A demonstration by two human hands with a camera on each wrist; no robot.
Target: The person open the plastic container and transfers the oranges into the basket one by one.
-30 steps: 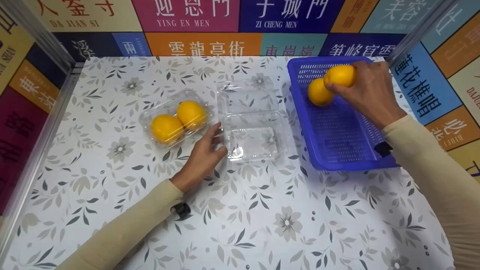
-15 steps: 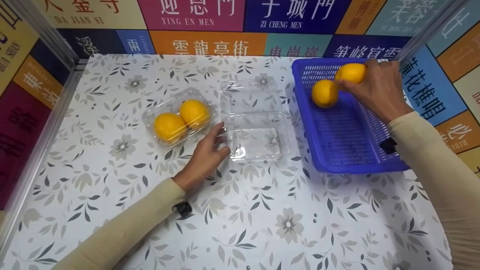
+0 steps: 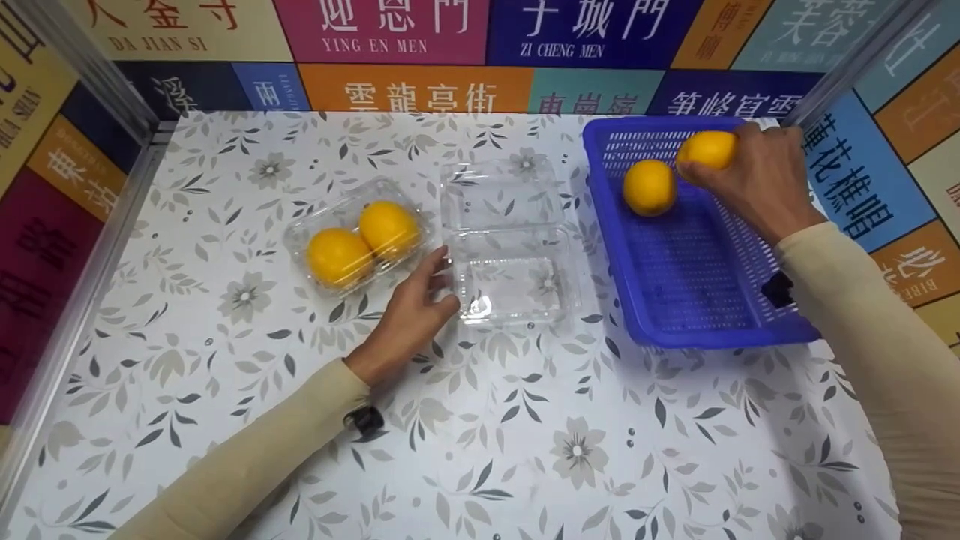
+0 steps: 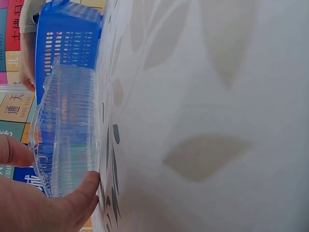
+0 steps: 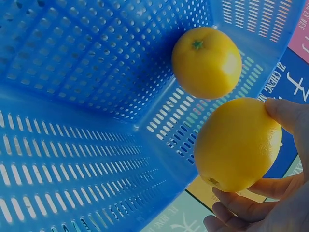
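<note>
My right hand (image 3: 765, 176) grips an orange (image 5: 237, 145) between thumb and fingers, over the back right part of a blue plastic basket (image 3: 637, 319). A second orange (image 3: 649, 187), its green stem end visible in the right wrist view, lies inside the basket. My left hand (image 3: 405, 315) rests on the table at the left side of a clear plastic clamshell box (image 3: 517, 289). Its fingers are relaxed, with fingertips right at the box's edge. The box lies unfolded, lid toward the back, and holds nothing.
Left of the unfolded box stands a closed clear box (image 3: 300, 225) with two oranges (image 3: 364, 244) in it. A flower-patterned cloth (image 3: 450, 457) covers the table. Panels with lettering (image 3: 390, 34) wall the back and sides.
My right hand has moved slightly right with its orange, which no longer overlaps the other orange in the head view. My left hand stays by the unfolded box. The head view has shifted slightly.
</note>
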